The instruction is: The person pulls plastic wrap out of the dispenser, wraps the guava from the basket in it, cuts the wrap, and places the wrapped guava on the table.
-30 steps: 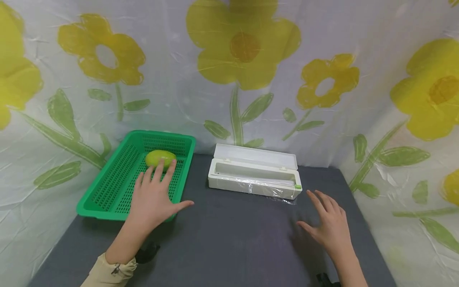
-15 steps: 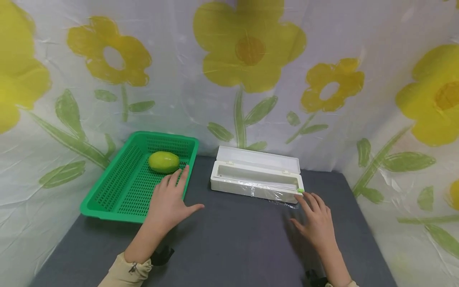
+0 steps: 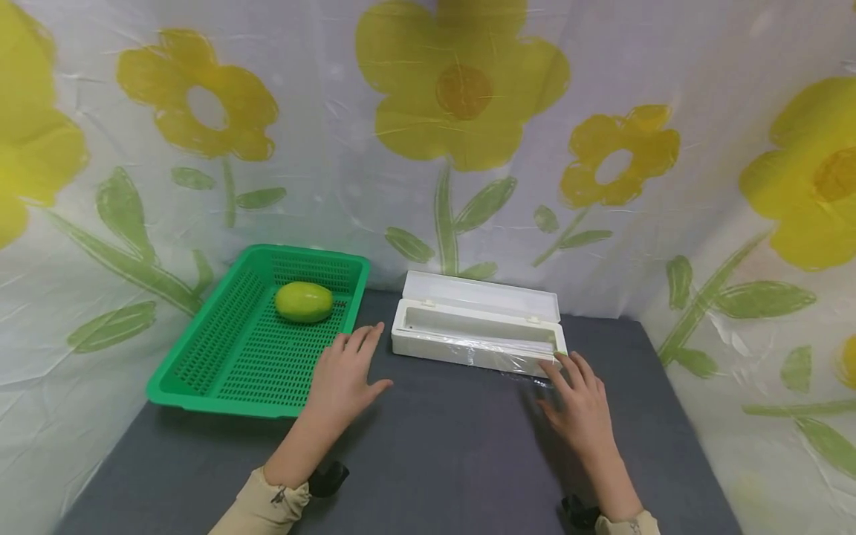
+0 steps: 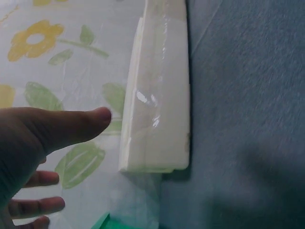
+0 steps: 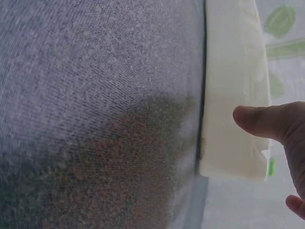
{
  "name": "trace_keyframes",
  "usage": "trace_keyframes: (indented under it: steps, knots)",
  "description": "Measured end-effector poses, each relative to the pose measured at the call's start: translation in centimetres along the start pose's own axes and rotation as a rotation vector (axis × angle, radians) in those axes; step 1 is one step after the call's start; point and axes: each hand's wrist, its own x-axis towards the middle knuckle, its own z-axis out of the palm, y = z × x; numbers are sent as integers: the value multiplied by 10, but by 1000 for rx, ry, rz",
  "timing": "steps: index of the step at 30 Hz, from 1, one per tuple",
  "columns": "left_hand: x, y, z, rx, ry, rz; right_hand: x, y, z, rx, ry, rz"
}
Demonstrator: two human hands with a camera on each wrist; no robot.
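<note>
A long white cling film dispenser box [image 3: 476,343] lies at the back of the table with its lid [image 3: 481,294] raised. Clear film [image 3: 491,360] hangs over its front. My right hand [image 3: 578,407] is at the box's right front corner, fingers spread; whether they touch it I cannot tell. In the right wrist view the thumb [image 5: 259,120] is in front of the white box wall [image 5: 233,95]. My left hand [image 3: 339,383], fingers spread and holding nothing, hovers between the green basket [image 3: 200,405] and the box's left end. In the left wrist view its thumb [image 4: 76,125] points towards the box [image 4: 159,119].
A yellow-green oval fruit [image 3: 304,302] sits in the back part of the basket, at the left of the dark grey table [image 3: 441,461]. A flower-printed plastic sheet [image 3: 321,148] hangs behind and along both sides.
My left hand has moved right, from over the basket towards the dispenser box. The right hand has shifted left and slightly forward to the box's corner. Fruit and basket stay put.
</note>
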Motion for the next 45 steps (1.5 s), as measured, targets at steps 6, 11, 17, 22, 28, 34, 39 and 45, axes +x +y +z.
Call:
trace_keyframes:
  steps: [6, 11, 17, 22, 28, 34, 39, 45]
  knots:
    - [-2, 10, 15, -17, 89, 90, -1, 0, 8, 3, 1, 6]
    - [1, 16, 29, 0, 83, 105, 1, 2, 13, 11, 9, 6]
    - [3, 19, 51, 41, 72, 139, 1, 3, 21, 3, 46, 3]
    - [8, 19, 65, 30, 72, 145, 1, 3, 27, 1, 83, 1]
    - [14, 16, 76, -20, 46, 98, -1, 2, 31, 7, 108, -3]
    - [17, 16, 84, -18, 59, 119, -2, -1, 31, 22, 149, -26]
    - [21, 20, 89, -22, 57, 126, -3, -1, 29, 13, 162, -38]
    - [27, 18, 95, -5, 60, 134, -2, 0, 29, 25, 171, -48]
